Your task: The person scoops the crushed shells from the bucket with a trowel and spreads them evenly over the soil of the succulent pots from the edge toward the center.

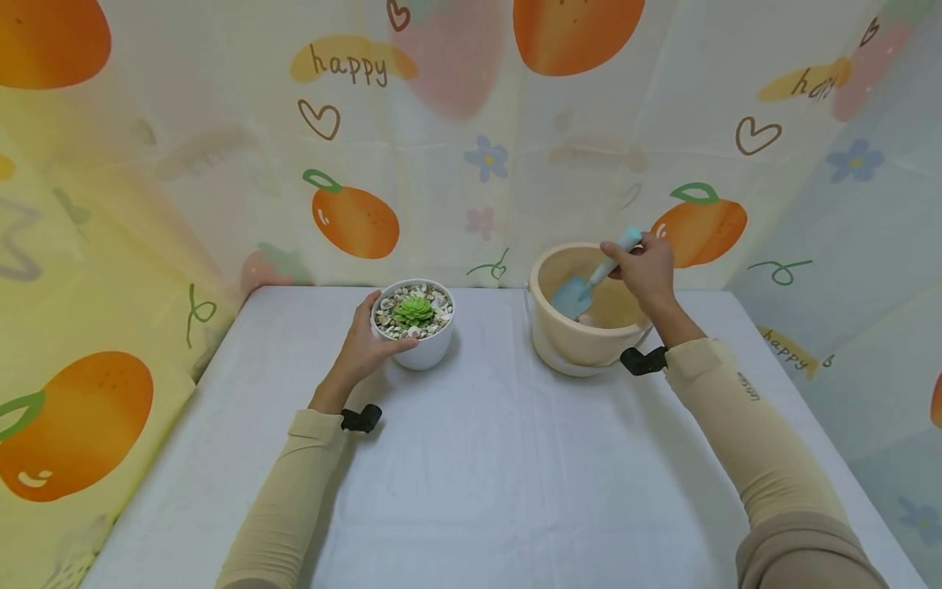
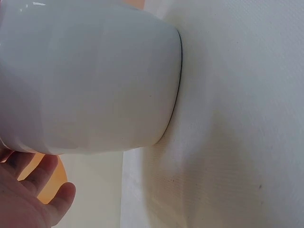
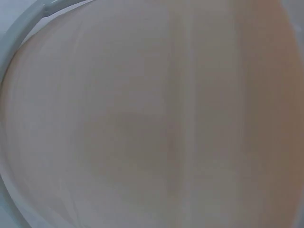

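A white pot (image 1: 423,357) stands on the table, holding a green succulent (image 1: 414,311) ringed by pale pebbles (image 1: 390,324). My left hand (image 1: 365,343) grips it from the left, thumb across the front near the rim and fingers round the far side; in the left wrist view the white pot (image 2: 95,80) hides part of the fingers (image 2: 61,197). To the right is a cream bucket (image 1: 581,348). Above its right rim my right hand (image 1: 648,274) holds a small light-blue trowel (image 1: 572,298) by its handle, blade tilted down inside the bucket.
A white cloth covers the table (image 1: 471,458). Behind and beside it hangs a curtain (image 1: 441,180) printed with oranges and hearts. A bail handle (image 3: 14,35) curves along the bucket's outer wall, which nearly fills the right wrist view.
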The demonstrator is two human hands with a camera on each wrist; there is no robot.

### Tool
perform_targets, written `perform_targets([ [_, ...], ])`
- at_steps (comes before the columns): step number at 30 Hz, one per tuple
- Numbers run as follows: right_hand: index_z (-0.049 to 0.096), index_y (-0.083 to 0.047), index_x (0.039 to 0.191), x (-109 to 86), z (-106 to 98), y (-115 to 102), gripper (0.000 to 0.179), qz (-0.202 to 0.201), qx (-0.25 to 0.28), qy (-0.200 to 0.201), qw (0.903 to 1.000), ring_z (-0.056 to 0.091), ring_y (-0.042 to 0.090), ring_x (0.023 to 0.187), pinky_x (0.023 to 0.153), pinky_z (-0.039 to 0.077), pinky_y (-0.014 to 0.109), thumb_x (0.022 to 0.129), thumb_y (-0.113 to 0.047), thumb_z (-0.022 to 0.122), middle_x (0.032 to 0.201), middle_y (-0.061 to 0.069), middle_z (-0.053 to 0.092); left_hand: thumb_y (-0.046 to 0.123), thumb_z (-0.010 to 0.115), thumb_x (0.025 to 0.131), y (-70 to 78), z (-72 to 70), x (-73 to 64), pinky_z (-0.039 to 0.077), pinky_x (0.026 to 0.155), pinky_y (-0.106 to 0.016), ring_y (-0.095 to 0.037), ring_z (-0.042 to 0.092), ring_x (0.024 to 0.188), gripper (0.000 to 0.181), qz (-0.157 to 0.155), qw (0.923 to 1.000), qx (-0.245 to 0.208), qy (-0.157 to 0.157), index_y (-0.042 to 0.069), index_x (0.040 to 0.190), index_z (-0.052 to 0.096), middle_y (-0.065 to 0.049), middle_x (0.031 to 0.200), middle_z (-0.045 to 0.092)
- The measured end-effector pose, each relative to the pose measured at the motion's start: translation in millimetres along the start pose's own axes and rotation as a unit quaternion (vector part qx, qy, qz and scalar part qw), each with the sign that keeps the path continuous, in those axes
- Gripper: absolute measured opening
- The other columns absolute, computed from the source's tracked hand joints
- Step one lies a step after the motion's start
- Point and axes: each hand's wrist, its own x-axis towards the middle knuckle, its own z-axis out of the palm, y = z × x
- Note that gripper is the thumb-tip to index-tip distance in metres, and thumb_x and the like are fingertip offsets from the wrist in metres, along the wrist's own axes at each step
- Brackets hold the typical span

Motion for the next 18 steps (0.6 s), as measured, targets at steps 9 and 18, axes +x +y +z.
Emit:
perform_targets([
  [9, 0.055, -0.004, 0.094, -0.8, 8, 7, 0.022, 0.03, -0.095, -0.072, 0.9925, 0.064, 0.001, 0.06, 0.066, 0.058, 0.022, 0.09, -0.021, 0.069, 0.077, -0.004, 0.06, 0.036, 0.086, 0.072, -2.3, -0.1, 0.8, 0.021, 0.117, -0.059, -0.035, 0.023, 0.146, 0.115, 0.004, 0.9999, -0.01, 0.003, 0.012, 0.156, 0.011, -0.017, 0.159, 0.02],
  [18, 0.053, 0.001, 0.101, 1.6, 6, 9, 0.028, 0.077, -0.134, -0.119, 0.9808, 0.062, 0.003, 0.065, 0.068, 0.058, 0.021, 0.092, -0.021, 0.067, 0.088, 0.005, 0.055, 0.035, 0.086, 0.072, -1.9, 0.6, 0.6, 0.022, 0.117, -0.058, -0.036, 0.024, 0.146, 0.114, 0.013, 0.9999, -0.004, 0.008, 0.013, 0.156, 0.012, -0.018, 0.158, 0.02],
])
